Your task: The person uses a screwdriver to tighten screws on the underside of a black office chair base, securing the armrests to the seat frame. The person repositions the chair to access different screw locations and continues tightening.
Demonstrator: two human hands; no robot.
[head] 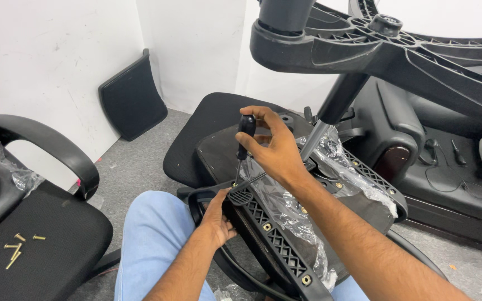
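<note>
While right hand fingers clamped on screwdriver over armrest bracket, left hand gripping its near end, centre. Several bracket screws seated; brass screws loose on seat, left.

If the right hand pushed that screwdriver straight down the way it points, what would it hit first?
Probably the black armrest bracket: the right hand aims the screwdriver down at it, beside the left hand. The tip itself is hard to see.

Screwdriver: glossy black plastic handle, thin bare-metal shank. Armrest bracket matt black ribbed plastic w/ brass-look screws; crinkly clear plastic wrap over it, shiny gas cylinder metal. Seat cushion rough black cloth, brass screws on it; floor grey carpet.
</note>
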